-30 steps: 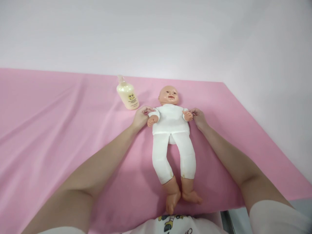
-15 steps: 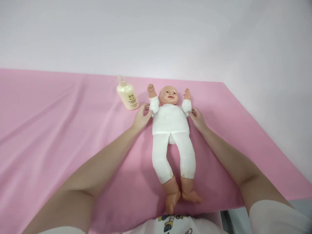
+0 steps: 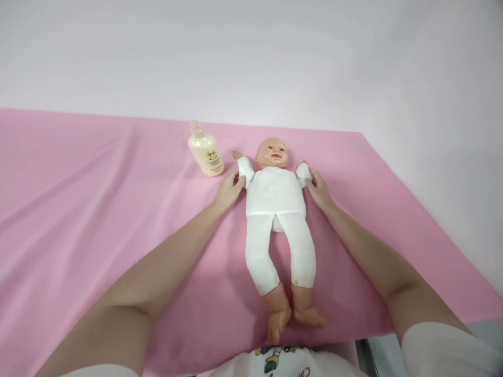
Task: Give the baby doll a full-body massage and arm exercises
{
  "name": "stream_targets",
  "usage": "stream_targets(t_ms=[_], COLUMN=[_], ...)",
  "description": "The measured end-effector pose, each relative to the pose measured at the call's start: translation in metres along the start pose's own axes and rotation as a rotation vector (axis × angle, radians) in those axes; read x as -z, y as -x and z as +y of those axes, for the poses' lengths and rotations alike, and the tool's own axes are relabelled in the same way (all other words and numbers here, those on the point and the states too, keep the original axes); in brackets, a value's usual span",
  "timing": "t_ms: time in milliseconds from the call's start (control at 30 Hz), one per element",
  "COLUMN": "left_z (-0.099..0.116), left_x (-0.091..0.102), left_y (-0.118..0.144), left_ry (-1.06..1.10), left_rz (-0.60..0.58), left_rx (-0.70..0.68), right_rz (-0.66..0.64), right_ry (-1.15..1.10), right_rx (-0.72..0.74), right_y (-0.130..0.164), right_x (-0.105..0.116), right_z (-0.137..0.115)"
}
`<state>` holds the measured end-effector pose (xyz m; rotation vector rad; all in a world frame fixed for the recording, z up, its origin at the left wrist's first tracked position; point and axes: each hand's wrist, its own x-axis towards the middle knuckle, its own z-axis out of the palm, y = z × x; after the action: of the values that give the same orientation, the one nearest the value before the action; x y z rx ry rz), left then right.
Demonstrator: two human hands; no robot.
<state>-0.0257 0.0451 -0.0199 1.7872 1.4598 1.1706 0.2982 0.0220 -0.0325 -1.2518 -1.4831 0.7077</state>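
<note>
Doll [image 3: 276,195] lies face-up at frame centre on pink cloth [image 3: 98,209]. Left hand [image 3: 229,189] grips its left-of-frame sleeve; right hand [image 3: 319,189] grips the other. Lotion bottle [image 3: 205,152] just upper left.

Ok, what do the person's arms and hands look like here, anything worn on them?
Both forearms are bare. The left hand and right hand wear no gloves, and no rings or watch show. White short sleeves show at the bottom edge, on a white top with a cartoon print.

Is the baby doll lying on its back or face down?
On its back: the baby doll lies face up on the pink cloth.
</note>
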Motion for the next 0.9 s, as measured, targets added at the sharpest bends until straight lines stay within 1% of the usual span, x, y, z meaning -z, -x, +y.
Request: stream_targets(t_ms=[233, 367, 467, 533, 633, 733, 833, 900], left_z=[-0.005, -0.008, -0.009, -0.007, -0.002, 0.003, 0.004, 0.004], left_x=[0.002, 0.002, 0.002, 0.002, 0.003, 0.002, 0.002, 0.001], left_y=[-0.001, -0.003, -0.004, -0.005, -0.004, -0.002, -0.001, -0.001], left_ry=[-0.064, -0.106, -0.087, -0.069, -0.023, 0.105, 0.223, 0.257], left_rz=[0.006, 0.008, 0.016, 0.012, -0.029, -0.068, -0.055, -0.038], left_rx=[-0.025, -0.039, -0.057, -0.045, 0.021, 0.063, 0.061, 0.042], right_rz=[-0.031, -0.021, -0.009, -0.017, -0.065, -0.085, -0.071, -0.065], right_ry=[0.019, 0.03, 0.03, 0.01, -0.051, -0.127, -0.223, -0.272], right_rx=[0.017, -0.026, -0.051, -0.04, 0.005, -0.014, -0.04, -0.048], right_y=[0.001, 0.001, 0.0, -0.001, -0.002, -0.003, -0.002, -0.001], right_x=[0.001, 0.001, 0.001, 0.001, 0.001, 0.0, 0.0, 0.001], right_z=[-0.009, -0.006, -0.003, -0.002, -0.003, -0.004, -0.009, -0.013])
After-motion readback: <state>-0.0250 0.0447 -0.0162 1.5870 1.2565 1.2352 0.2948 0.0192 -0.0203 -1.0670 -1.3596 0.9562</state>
